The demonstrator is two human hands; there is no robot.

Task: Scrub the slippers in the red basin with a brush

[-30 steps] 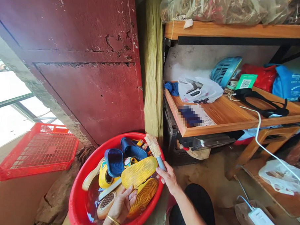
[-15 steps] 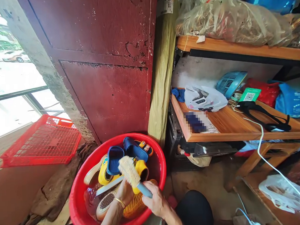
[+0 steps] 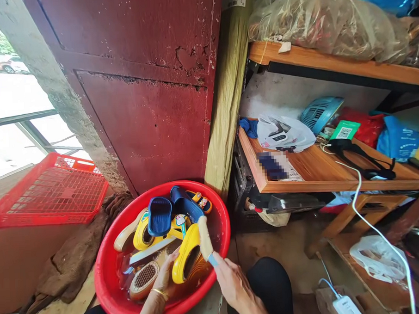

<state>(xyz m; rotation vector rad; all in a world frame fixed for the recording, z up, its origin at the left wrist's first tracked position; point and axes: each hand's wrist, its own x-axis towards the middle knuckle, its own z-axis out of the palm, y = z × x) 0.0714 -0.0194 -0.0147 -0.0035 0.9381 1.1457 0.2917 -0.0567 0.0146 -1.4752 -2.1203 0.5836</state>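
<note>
A red basin [image 3: 103, 268] holds water and several pieces of footwear. My left hand [image 3: 163, 274], with a bangle at the wrist, grips a yellow shoe [image 3: 183, 257] by its left side; the shoe is tipped so its dark opening faces right. My right hand [image 3: 230, 278] is closed round the blue-grey handle of a scrub brush [image 3: 205, 238], whose pale bristles lie against or very near the shoe's right edge. Around them are blue slippers [image 3: 160, 217], a pale shoe with a brown patterned sole [image 3: 145, 278], and another yellow shoe [image 3: 141, 234].
Behind the basin stands a dark red door [image 3: 149, 127], with a rolled yellowish sheet [image 3: 225, 114] beside it. At left sits a red plastic crate [image 3: 54, 191]. A wooden shelf [image 3: 322, 184] is on the right, with a white cable [image 3: 382, 232] hanging down and a power strip [image 3: 346, 306] below.
The yellow shoe has been raised and turned in my left hand. My right hand has moved right, and the brush has swung from the shoe's left to its right side. The view has shifted slightly.
</note>
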